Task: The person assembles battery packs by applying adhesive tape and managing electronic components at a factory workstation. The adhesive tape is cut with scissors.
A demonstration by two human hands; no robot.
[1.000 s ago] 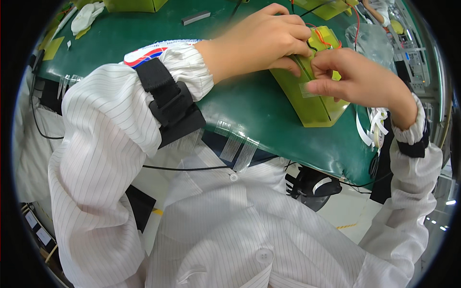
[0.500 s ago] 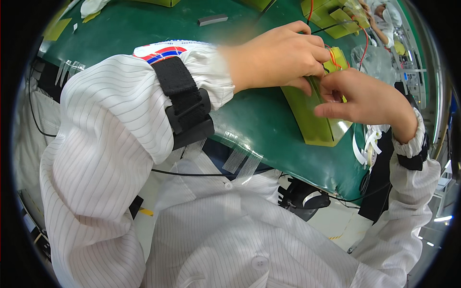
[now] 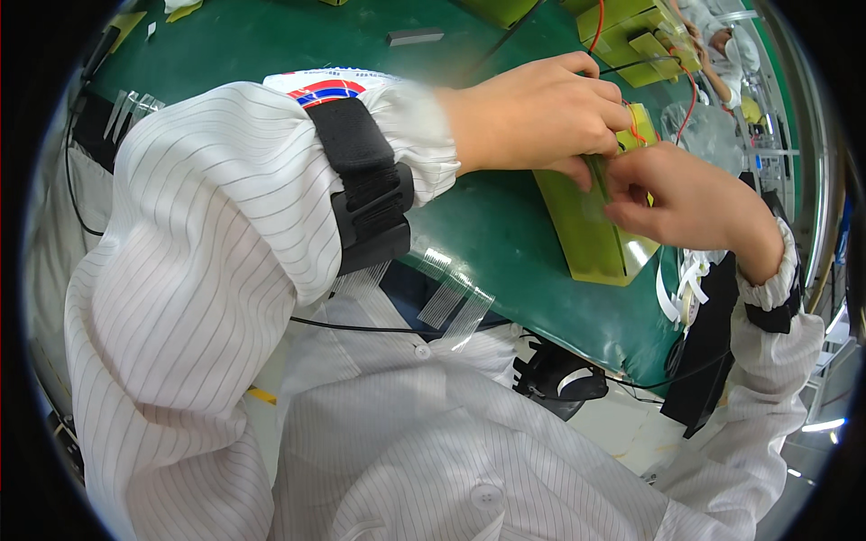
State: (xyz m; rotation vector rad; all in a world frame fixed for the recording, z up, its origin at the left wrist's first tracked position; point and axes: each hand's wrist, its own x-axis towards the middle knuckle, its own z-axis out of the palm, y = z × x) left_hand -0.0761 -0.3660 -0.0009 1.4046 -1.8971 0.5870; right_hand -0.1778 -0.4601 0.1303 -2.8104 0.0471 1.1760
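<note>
On the green table stands a long yellow-green block [image 3: 582, 239] with thin orange-red wires [image 3: 637, 128] at its far end. My left hand [image 3: 555, 113] reaches across from the left, its fingers bent over the block's far part and the thumb lying against the top. Facing it, my right hand [image 3: 690, 198] has its fingers curled and pinched together at the block's upper right edge, close to the left fingertips. Whatever lies between the right fingertips is hidden by the hand itself.
More yellow-green blocks [image 3: 631, 45] with red and black leads stand at the back right. A grey bar [image 3: 415, 37] lies farther left. Clear tape strips [image 3: 456, 302] hang from the front table edge. Clear plastic film [image 3: 704, 131] and white tape [image 3: 693, 284] are at the right.
The view has shifted slightly. My right hand's fingers have curled in more, with the thumb drawn closer to them. My left hand stays on the block.
</note>
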